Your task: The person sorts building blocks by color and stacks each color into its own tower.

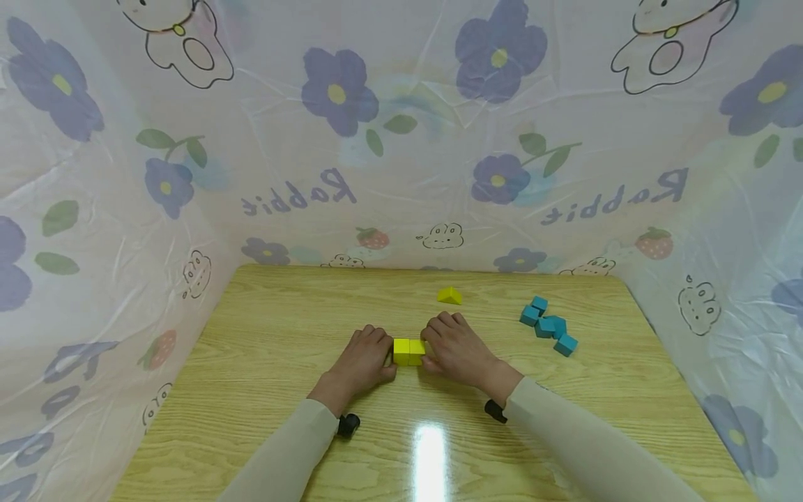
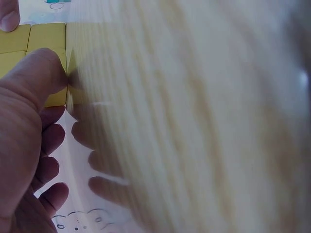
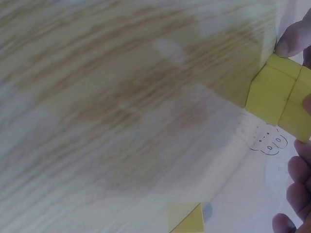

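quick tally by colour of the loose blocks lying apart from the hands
Solid blue blocks, mostly cube-shaped: 5
Solid yellow triangular block: 1
Total: 6

Head view: right hand (image 1: 456,348) covers the right end of the yellow blocks (image 1: 401,352); both sleeves (image 1: 596,432) and near edge of the desk (image 1: 282,300) run off the bottom; black wrist devices (image 1: 348,425) partly hidden by sleeves; rabbit prints (image 1: 188,52) cut at top. Left wrist: left hand (image 2: 24,111) and blocks cut by left edge, thumb hiding part of the lower ones; teal sliver (image 2: 57,1) at top too small to identify; desk blurred. Right wrist: blocks and fingers (image 3: 299,167) cut at right, yellow triangular piece (image 3: 194,222) cut at bottom, desk smeared.
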A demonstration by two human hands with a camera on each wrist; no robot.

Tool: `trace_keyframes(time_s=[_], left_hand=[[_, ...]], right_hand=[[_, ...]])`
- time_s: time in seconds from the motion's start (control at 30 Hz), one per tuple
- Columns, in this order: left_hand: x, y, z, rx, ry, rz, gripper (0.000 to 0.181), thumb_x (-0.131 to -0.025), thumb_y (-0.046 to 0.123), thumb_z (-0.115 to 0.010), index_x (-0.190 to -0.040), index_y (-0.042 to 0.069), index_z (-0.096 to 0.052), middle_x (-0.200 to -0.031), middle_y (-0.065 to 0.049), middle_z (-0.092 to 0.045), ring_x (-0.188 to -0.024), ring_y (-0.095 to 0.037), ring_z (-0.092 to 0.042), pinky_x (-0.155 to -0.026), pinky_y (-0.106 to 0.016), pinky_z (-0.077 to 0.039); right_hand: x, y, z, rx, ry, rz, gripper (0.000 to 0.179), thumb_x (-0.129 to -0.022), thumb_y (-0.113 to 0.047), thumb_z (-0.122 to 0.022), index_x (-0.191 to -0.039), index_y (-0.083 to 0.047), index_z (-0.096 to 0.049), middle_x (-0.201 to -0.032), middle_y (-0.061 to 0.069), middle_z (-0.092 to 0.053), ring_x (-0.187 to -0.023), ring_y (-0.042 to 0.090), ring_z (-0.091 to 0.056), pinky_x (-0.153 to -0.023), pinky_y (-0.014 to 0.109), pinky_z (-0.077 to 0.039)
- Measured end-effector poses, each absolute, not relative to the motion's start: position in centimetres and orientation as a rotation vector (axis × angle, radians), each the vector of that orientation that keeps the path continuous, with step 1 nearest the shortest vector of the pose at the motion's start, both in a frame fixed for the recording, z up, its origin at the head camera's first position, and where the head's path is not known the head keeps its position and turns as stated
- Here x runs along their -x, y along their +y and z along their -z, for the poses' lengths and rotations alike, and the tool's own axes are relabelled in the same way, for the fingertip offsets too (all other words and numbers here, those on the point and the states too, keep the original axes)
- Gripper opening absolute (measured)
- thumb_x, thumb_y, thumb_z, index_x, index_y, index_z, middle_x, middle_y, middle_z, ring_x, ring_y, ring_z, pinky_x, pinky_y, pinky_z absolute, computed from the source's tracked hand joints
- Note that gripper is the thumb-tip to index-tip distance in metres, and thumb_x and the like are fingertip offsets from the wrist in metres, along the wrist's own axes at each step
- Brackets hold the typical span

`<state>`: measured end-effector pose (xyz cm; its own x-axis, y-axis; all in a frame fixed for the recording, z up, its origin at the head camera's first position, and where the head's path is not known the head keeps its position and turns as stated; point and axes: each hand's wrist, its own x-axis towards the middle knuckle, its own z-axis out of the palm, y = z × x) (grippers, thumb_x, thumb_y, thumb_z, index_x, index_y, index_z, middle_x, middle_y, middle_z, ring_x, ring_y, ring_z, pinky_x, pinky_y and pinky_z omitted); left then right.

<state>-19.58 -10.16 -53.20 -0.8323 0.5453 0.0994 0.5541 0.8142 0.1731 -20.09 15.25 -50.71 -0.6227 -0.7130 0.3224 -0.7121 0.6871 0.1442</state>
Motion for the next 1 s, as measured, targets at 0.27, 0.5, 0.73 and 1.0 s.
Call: trace_keyframes(time_s=[0.27, 0.5, 0.73, 1.0], left_hand=[[19.56, -10.16, 53.22, 0.893, -2.947, 0.302, 0.03, -0.096, 0.037, -0.069, -0.113, 0.012, -0.067, -0.112, 0.002, -0.064, -0.103, -0.018, -0.049, -0.099, -0.04, -0.044], [19.53, -10.17, 53.03, 0.891, -2.957, 0.307, 0.032, -0.096, 0.037, -0.07, -0.115, 0.012, -0.068, -0.114, 0.002, -0.064, -0.104, -0.017, -0.049, -0.101, -0.039, -0.044], [19.54, -10.18, 53.02, 0.892, -2.952, 0.321, 0.031, -0.096, 0.037, -0.07, -0.114, 0.012, -0.068, -0.112, 0.002, -0.064, -0.104, -0.018, -0.049, -0.1, -0.04, -0.044], [19.54, -10.18, 53.03, 0.897, -2.955, 0.344, 0.029, -0.095, 0.037, -0.071, -0.11, 0.013, -0.067, -0.111, 0.002, -0.063, -0.102, -0.018, -0.049, -0.099, -0.041, -0.045]], right_hand=[[20.05, 15.13, 50.54, -1.115, -2.554, -0.009, 0.03, -0.097, -0.04, -0.068, -0.11, -0.013, -0.067, -0.108, 0.002, -0.065, -0.1, 0.023, -0.054, -0.084, 0.038, -0.042], [20.09, 15.04, 50.5, -1.108, -2.557, 0.001, 0.031, -0.097, -0.04, -0.068, -0.11, -0.013, -0.067, -0.107, 0.002, -0.065, -0.1, 0.023, -0.055, -0.084, 0.038, -0.043], [20.08, 15.06, 50.53, -1.104, -2.562, -0.014, 0.03, -0.097, -0.039, -0.069, -0.109, -0.012, -0.068, -0.107, 0.003, -0.066, -0.1, 0.024, -0.055, -0.084, 0.038, -0.043], [19.96, 15.08, 50.55, -1.103, -2.551, -0.017, 0.031, -0.095, -0.039, -0.07, -0.109, -0.012, -0.068, -0.107, 0.003, -0.065, -0.099, 0.023, -0.054, -0.082, 0.037, -0.043]])
